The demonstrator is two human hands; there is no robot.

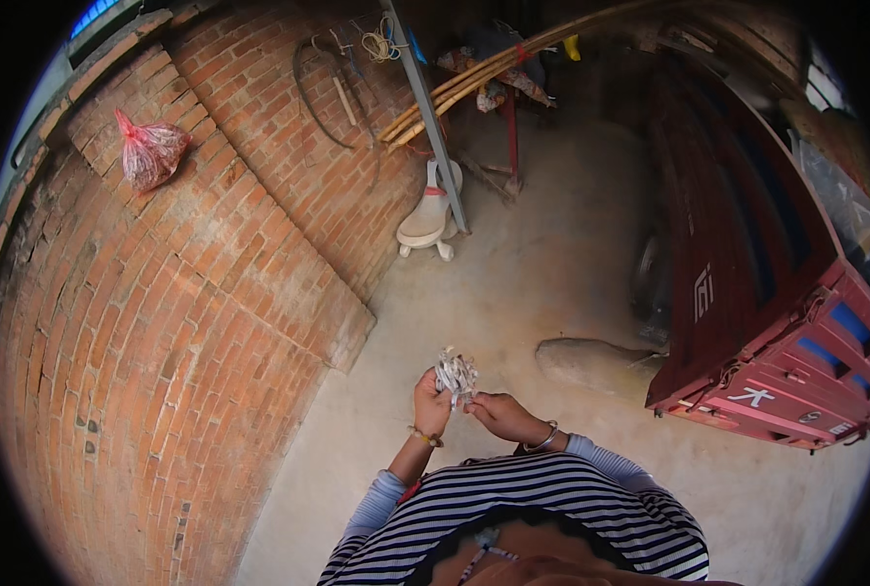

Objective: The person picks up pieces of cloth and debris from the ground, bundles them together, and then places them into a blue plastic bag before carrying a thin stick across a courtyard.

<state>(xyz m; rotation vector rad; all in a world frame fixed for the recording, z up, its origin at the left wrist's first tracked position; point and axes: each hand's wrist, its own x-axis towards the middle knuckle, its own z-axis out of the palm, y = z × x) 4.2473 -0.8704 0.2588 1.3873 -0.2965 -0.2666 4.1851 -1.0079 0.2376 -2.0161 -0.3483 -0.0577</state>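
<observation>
A small tangled bundle of whitish-grey strips (457, 375) is held in front of my body, over the concrete floor. My left hand (431, 404) is closed round its left side, thumb up along it. From the right, my right hand (501, 414) reaches in with fingers pinched at the bundle's lower right edge. The strips look thin and crumpled; their exact kind is too small to make out. The fingers partly hide the bundle's lower end.
A brick wall (230, 293) rises on the left, with a red-tinted plastic bag (152, 151) against it. Ahead stand a pale ride-on toy (425, 220), a metal post (425, 107) and bamboo poles (494, 68). A red cart body (747, 293) fills the right, beside a pale sack (591, 363).
</observation>
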